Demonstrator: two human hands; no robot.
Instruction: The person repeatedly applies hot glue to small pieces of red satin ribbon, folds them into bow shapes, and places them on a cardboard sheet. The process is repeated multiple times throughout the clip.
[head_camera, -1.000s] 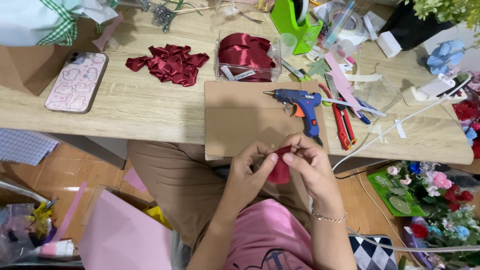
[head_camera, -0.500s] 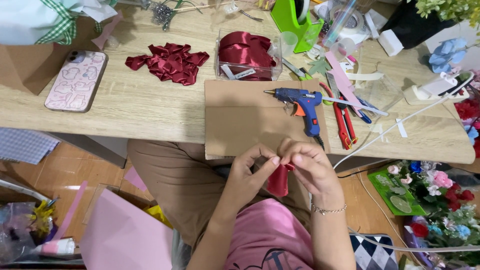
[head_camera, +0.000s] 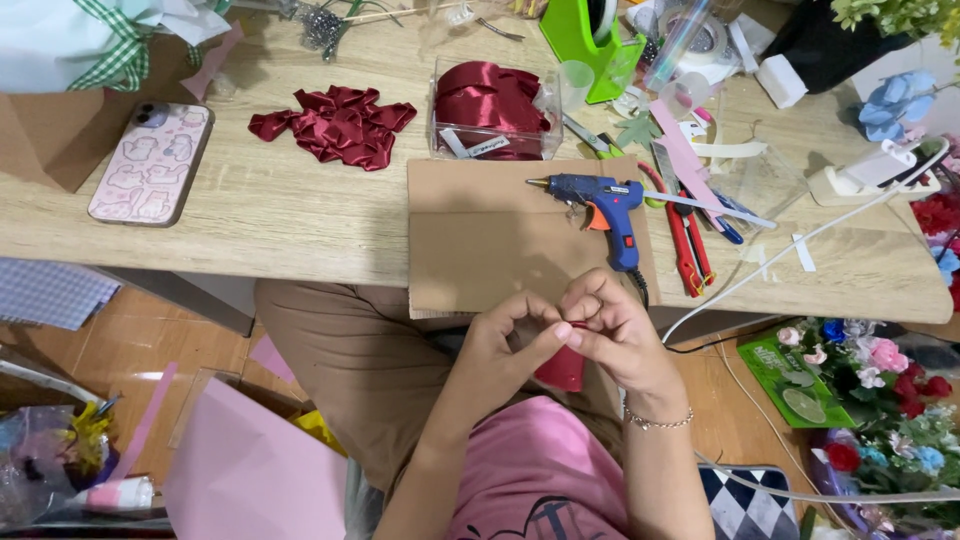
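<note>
Setting: pale wooden worktable (head_camera: 250, 215) seen from above in the head view, crowded along its far edge; orange-brown tiled floor below, with the person's tan trousers and pink shirt at the bottom of the frame.
Work surface: flat brown cardboard sheet (head_camera: 480, 235) laid at the table's near edge, directly beyond the hands.
Piece in hand: small dark red satin ribbon piece (head_camera: 562, 368), held below the table edge over the lap, between both hands; mostly hidden by fingers.
Handling, judged: very light, soft and limp, slick-faced; likely to slide or unfold unless pinched. Best taken at a folded edge with fingertips, not the palm.
Left hand (head_camera: 500, 345): raised, fingers curled, thumb and forefinger tips meeting at the top of the ribbon piece in a pinch.
Right hand (head_camera: 620, 335): close against the left, fingers bent over and grasping the same piece from the other side; thin bracelet at the wrist.
Nearby tool: blue hot glue gun with orange trigger (head_camera: 600, 200) lying on the cardboard, nozzle pointing left, untouched.
Stock: loose heap of dark red satin petals (head_camera: 335, 125) on the table; clear plastic box of folded red satin ribbon (head_camera: 490, 105) beside it.
Other: phone in a pink patterned case (head_camera: 152, 162) at left; green tape dispenser (head_camera: 585, 40) at the back.
</note>
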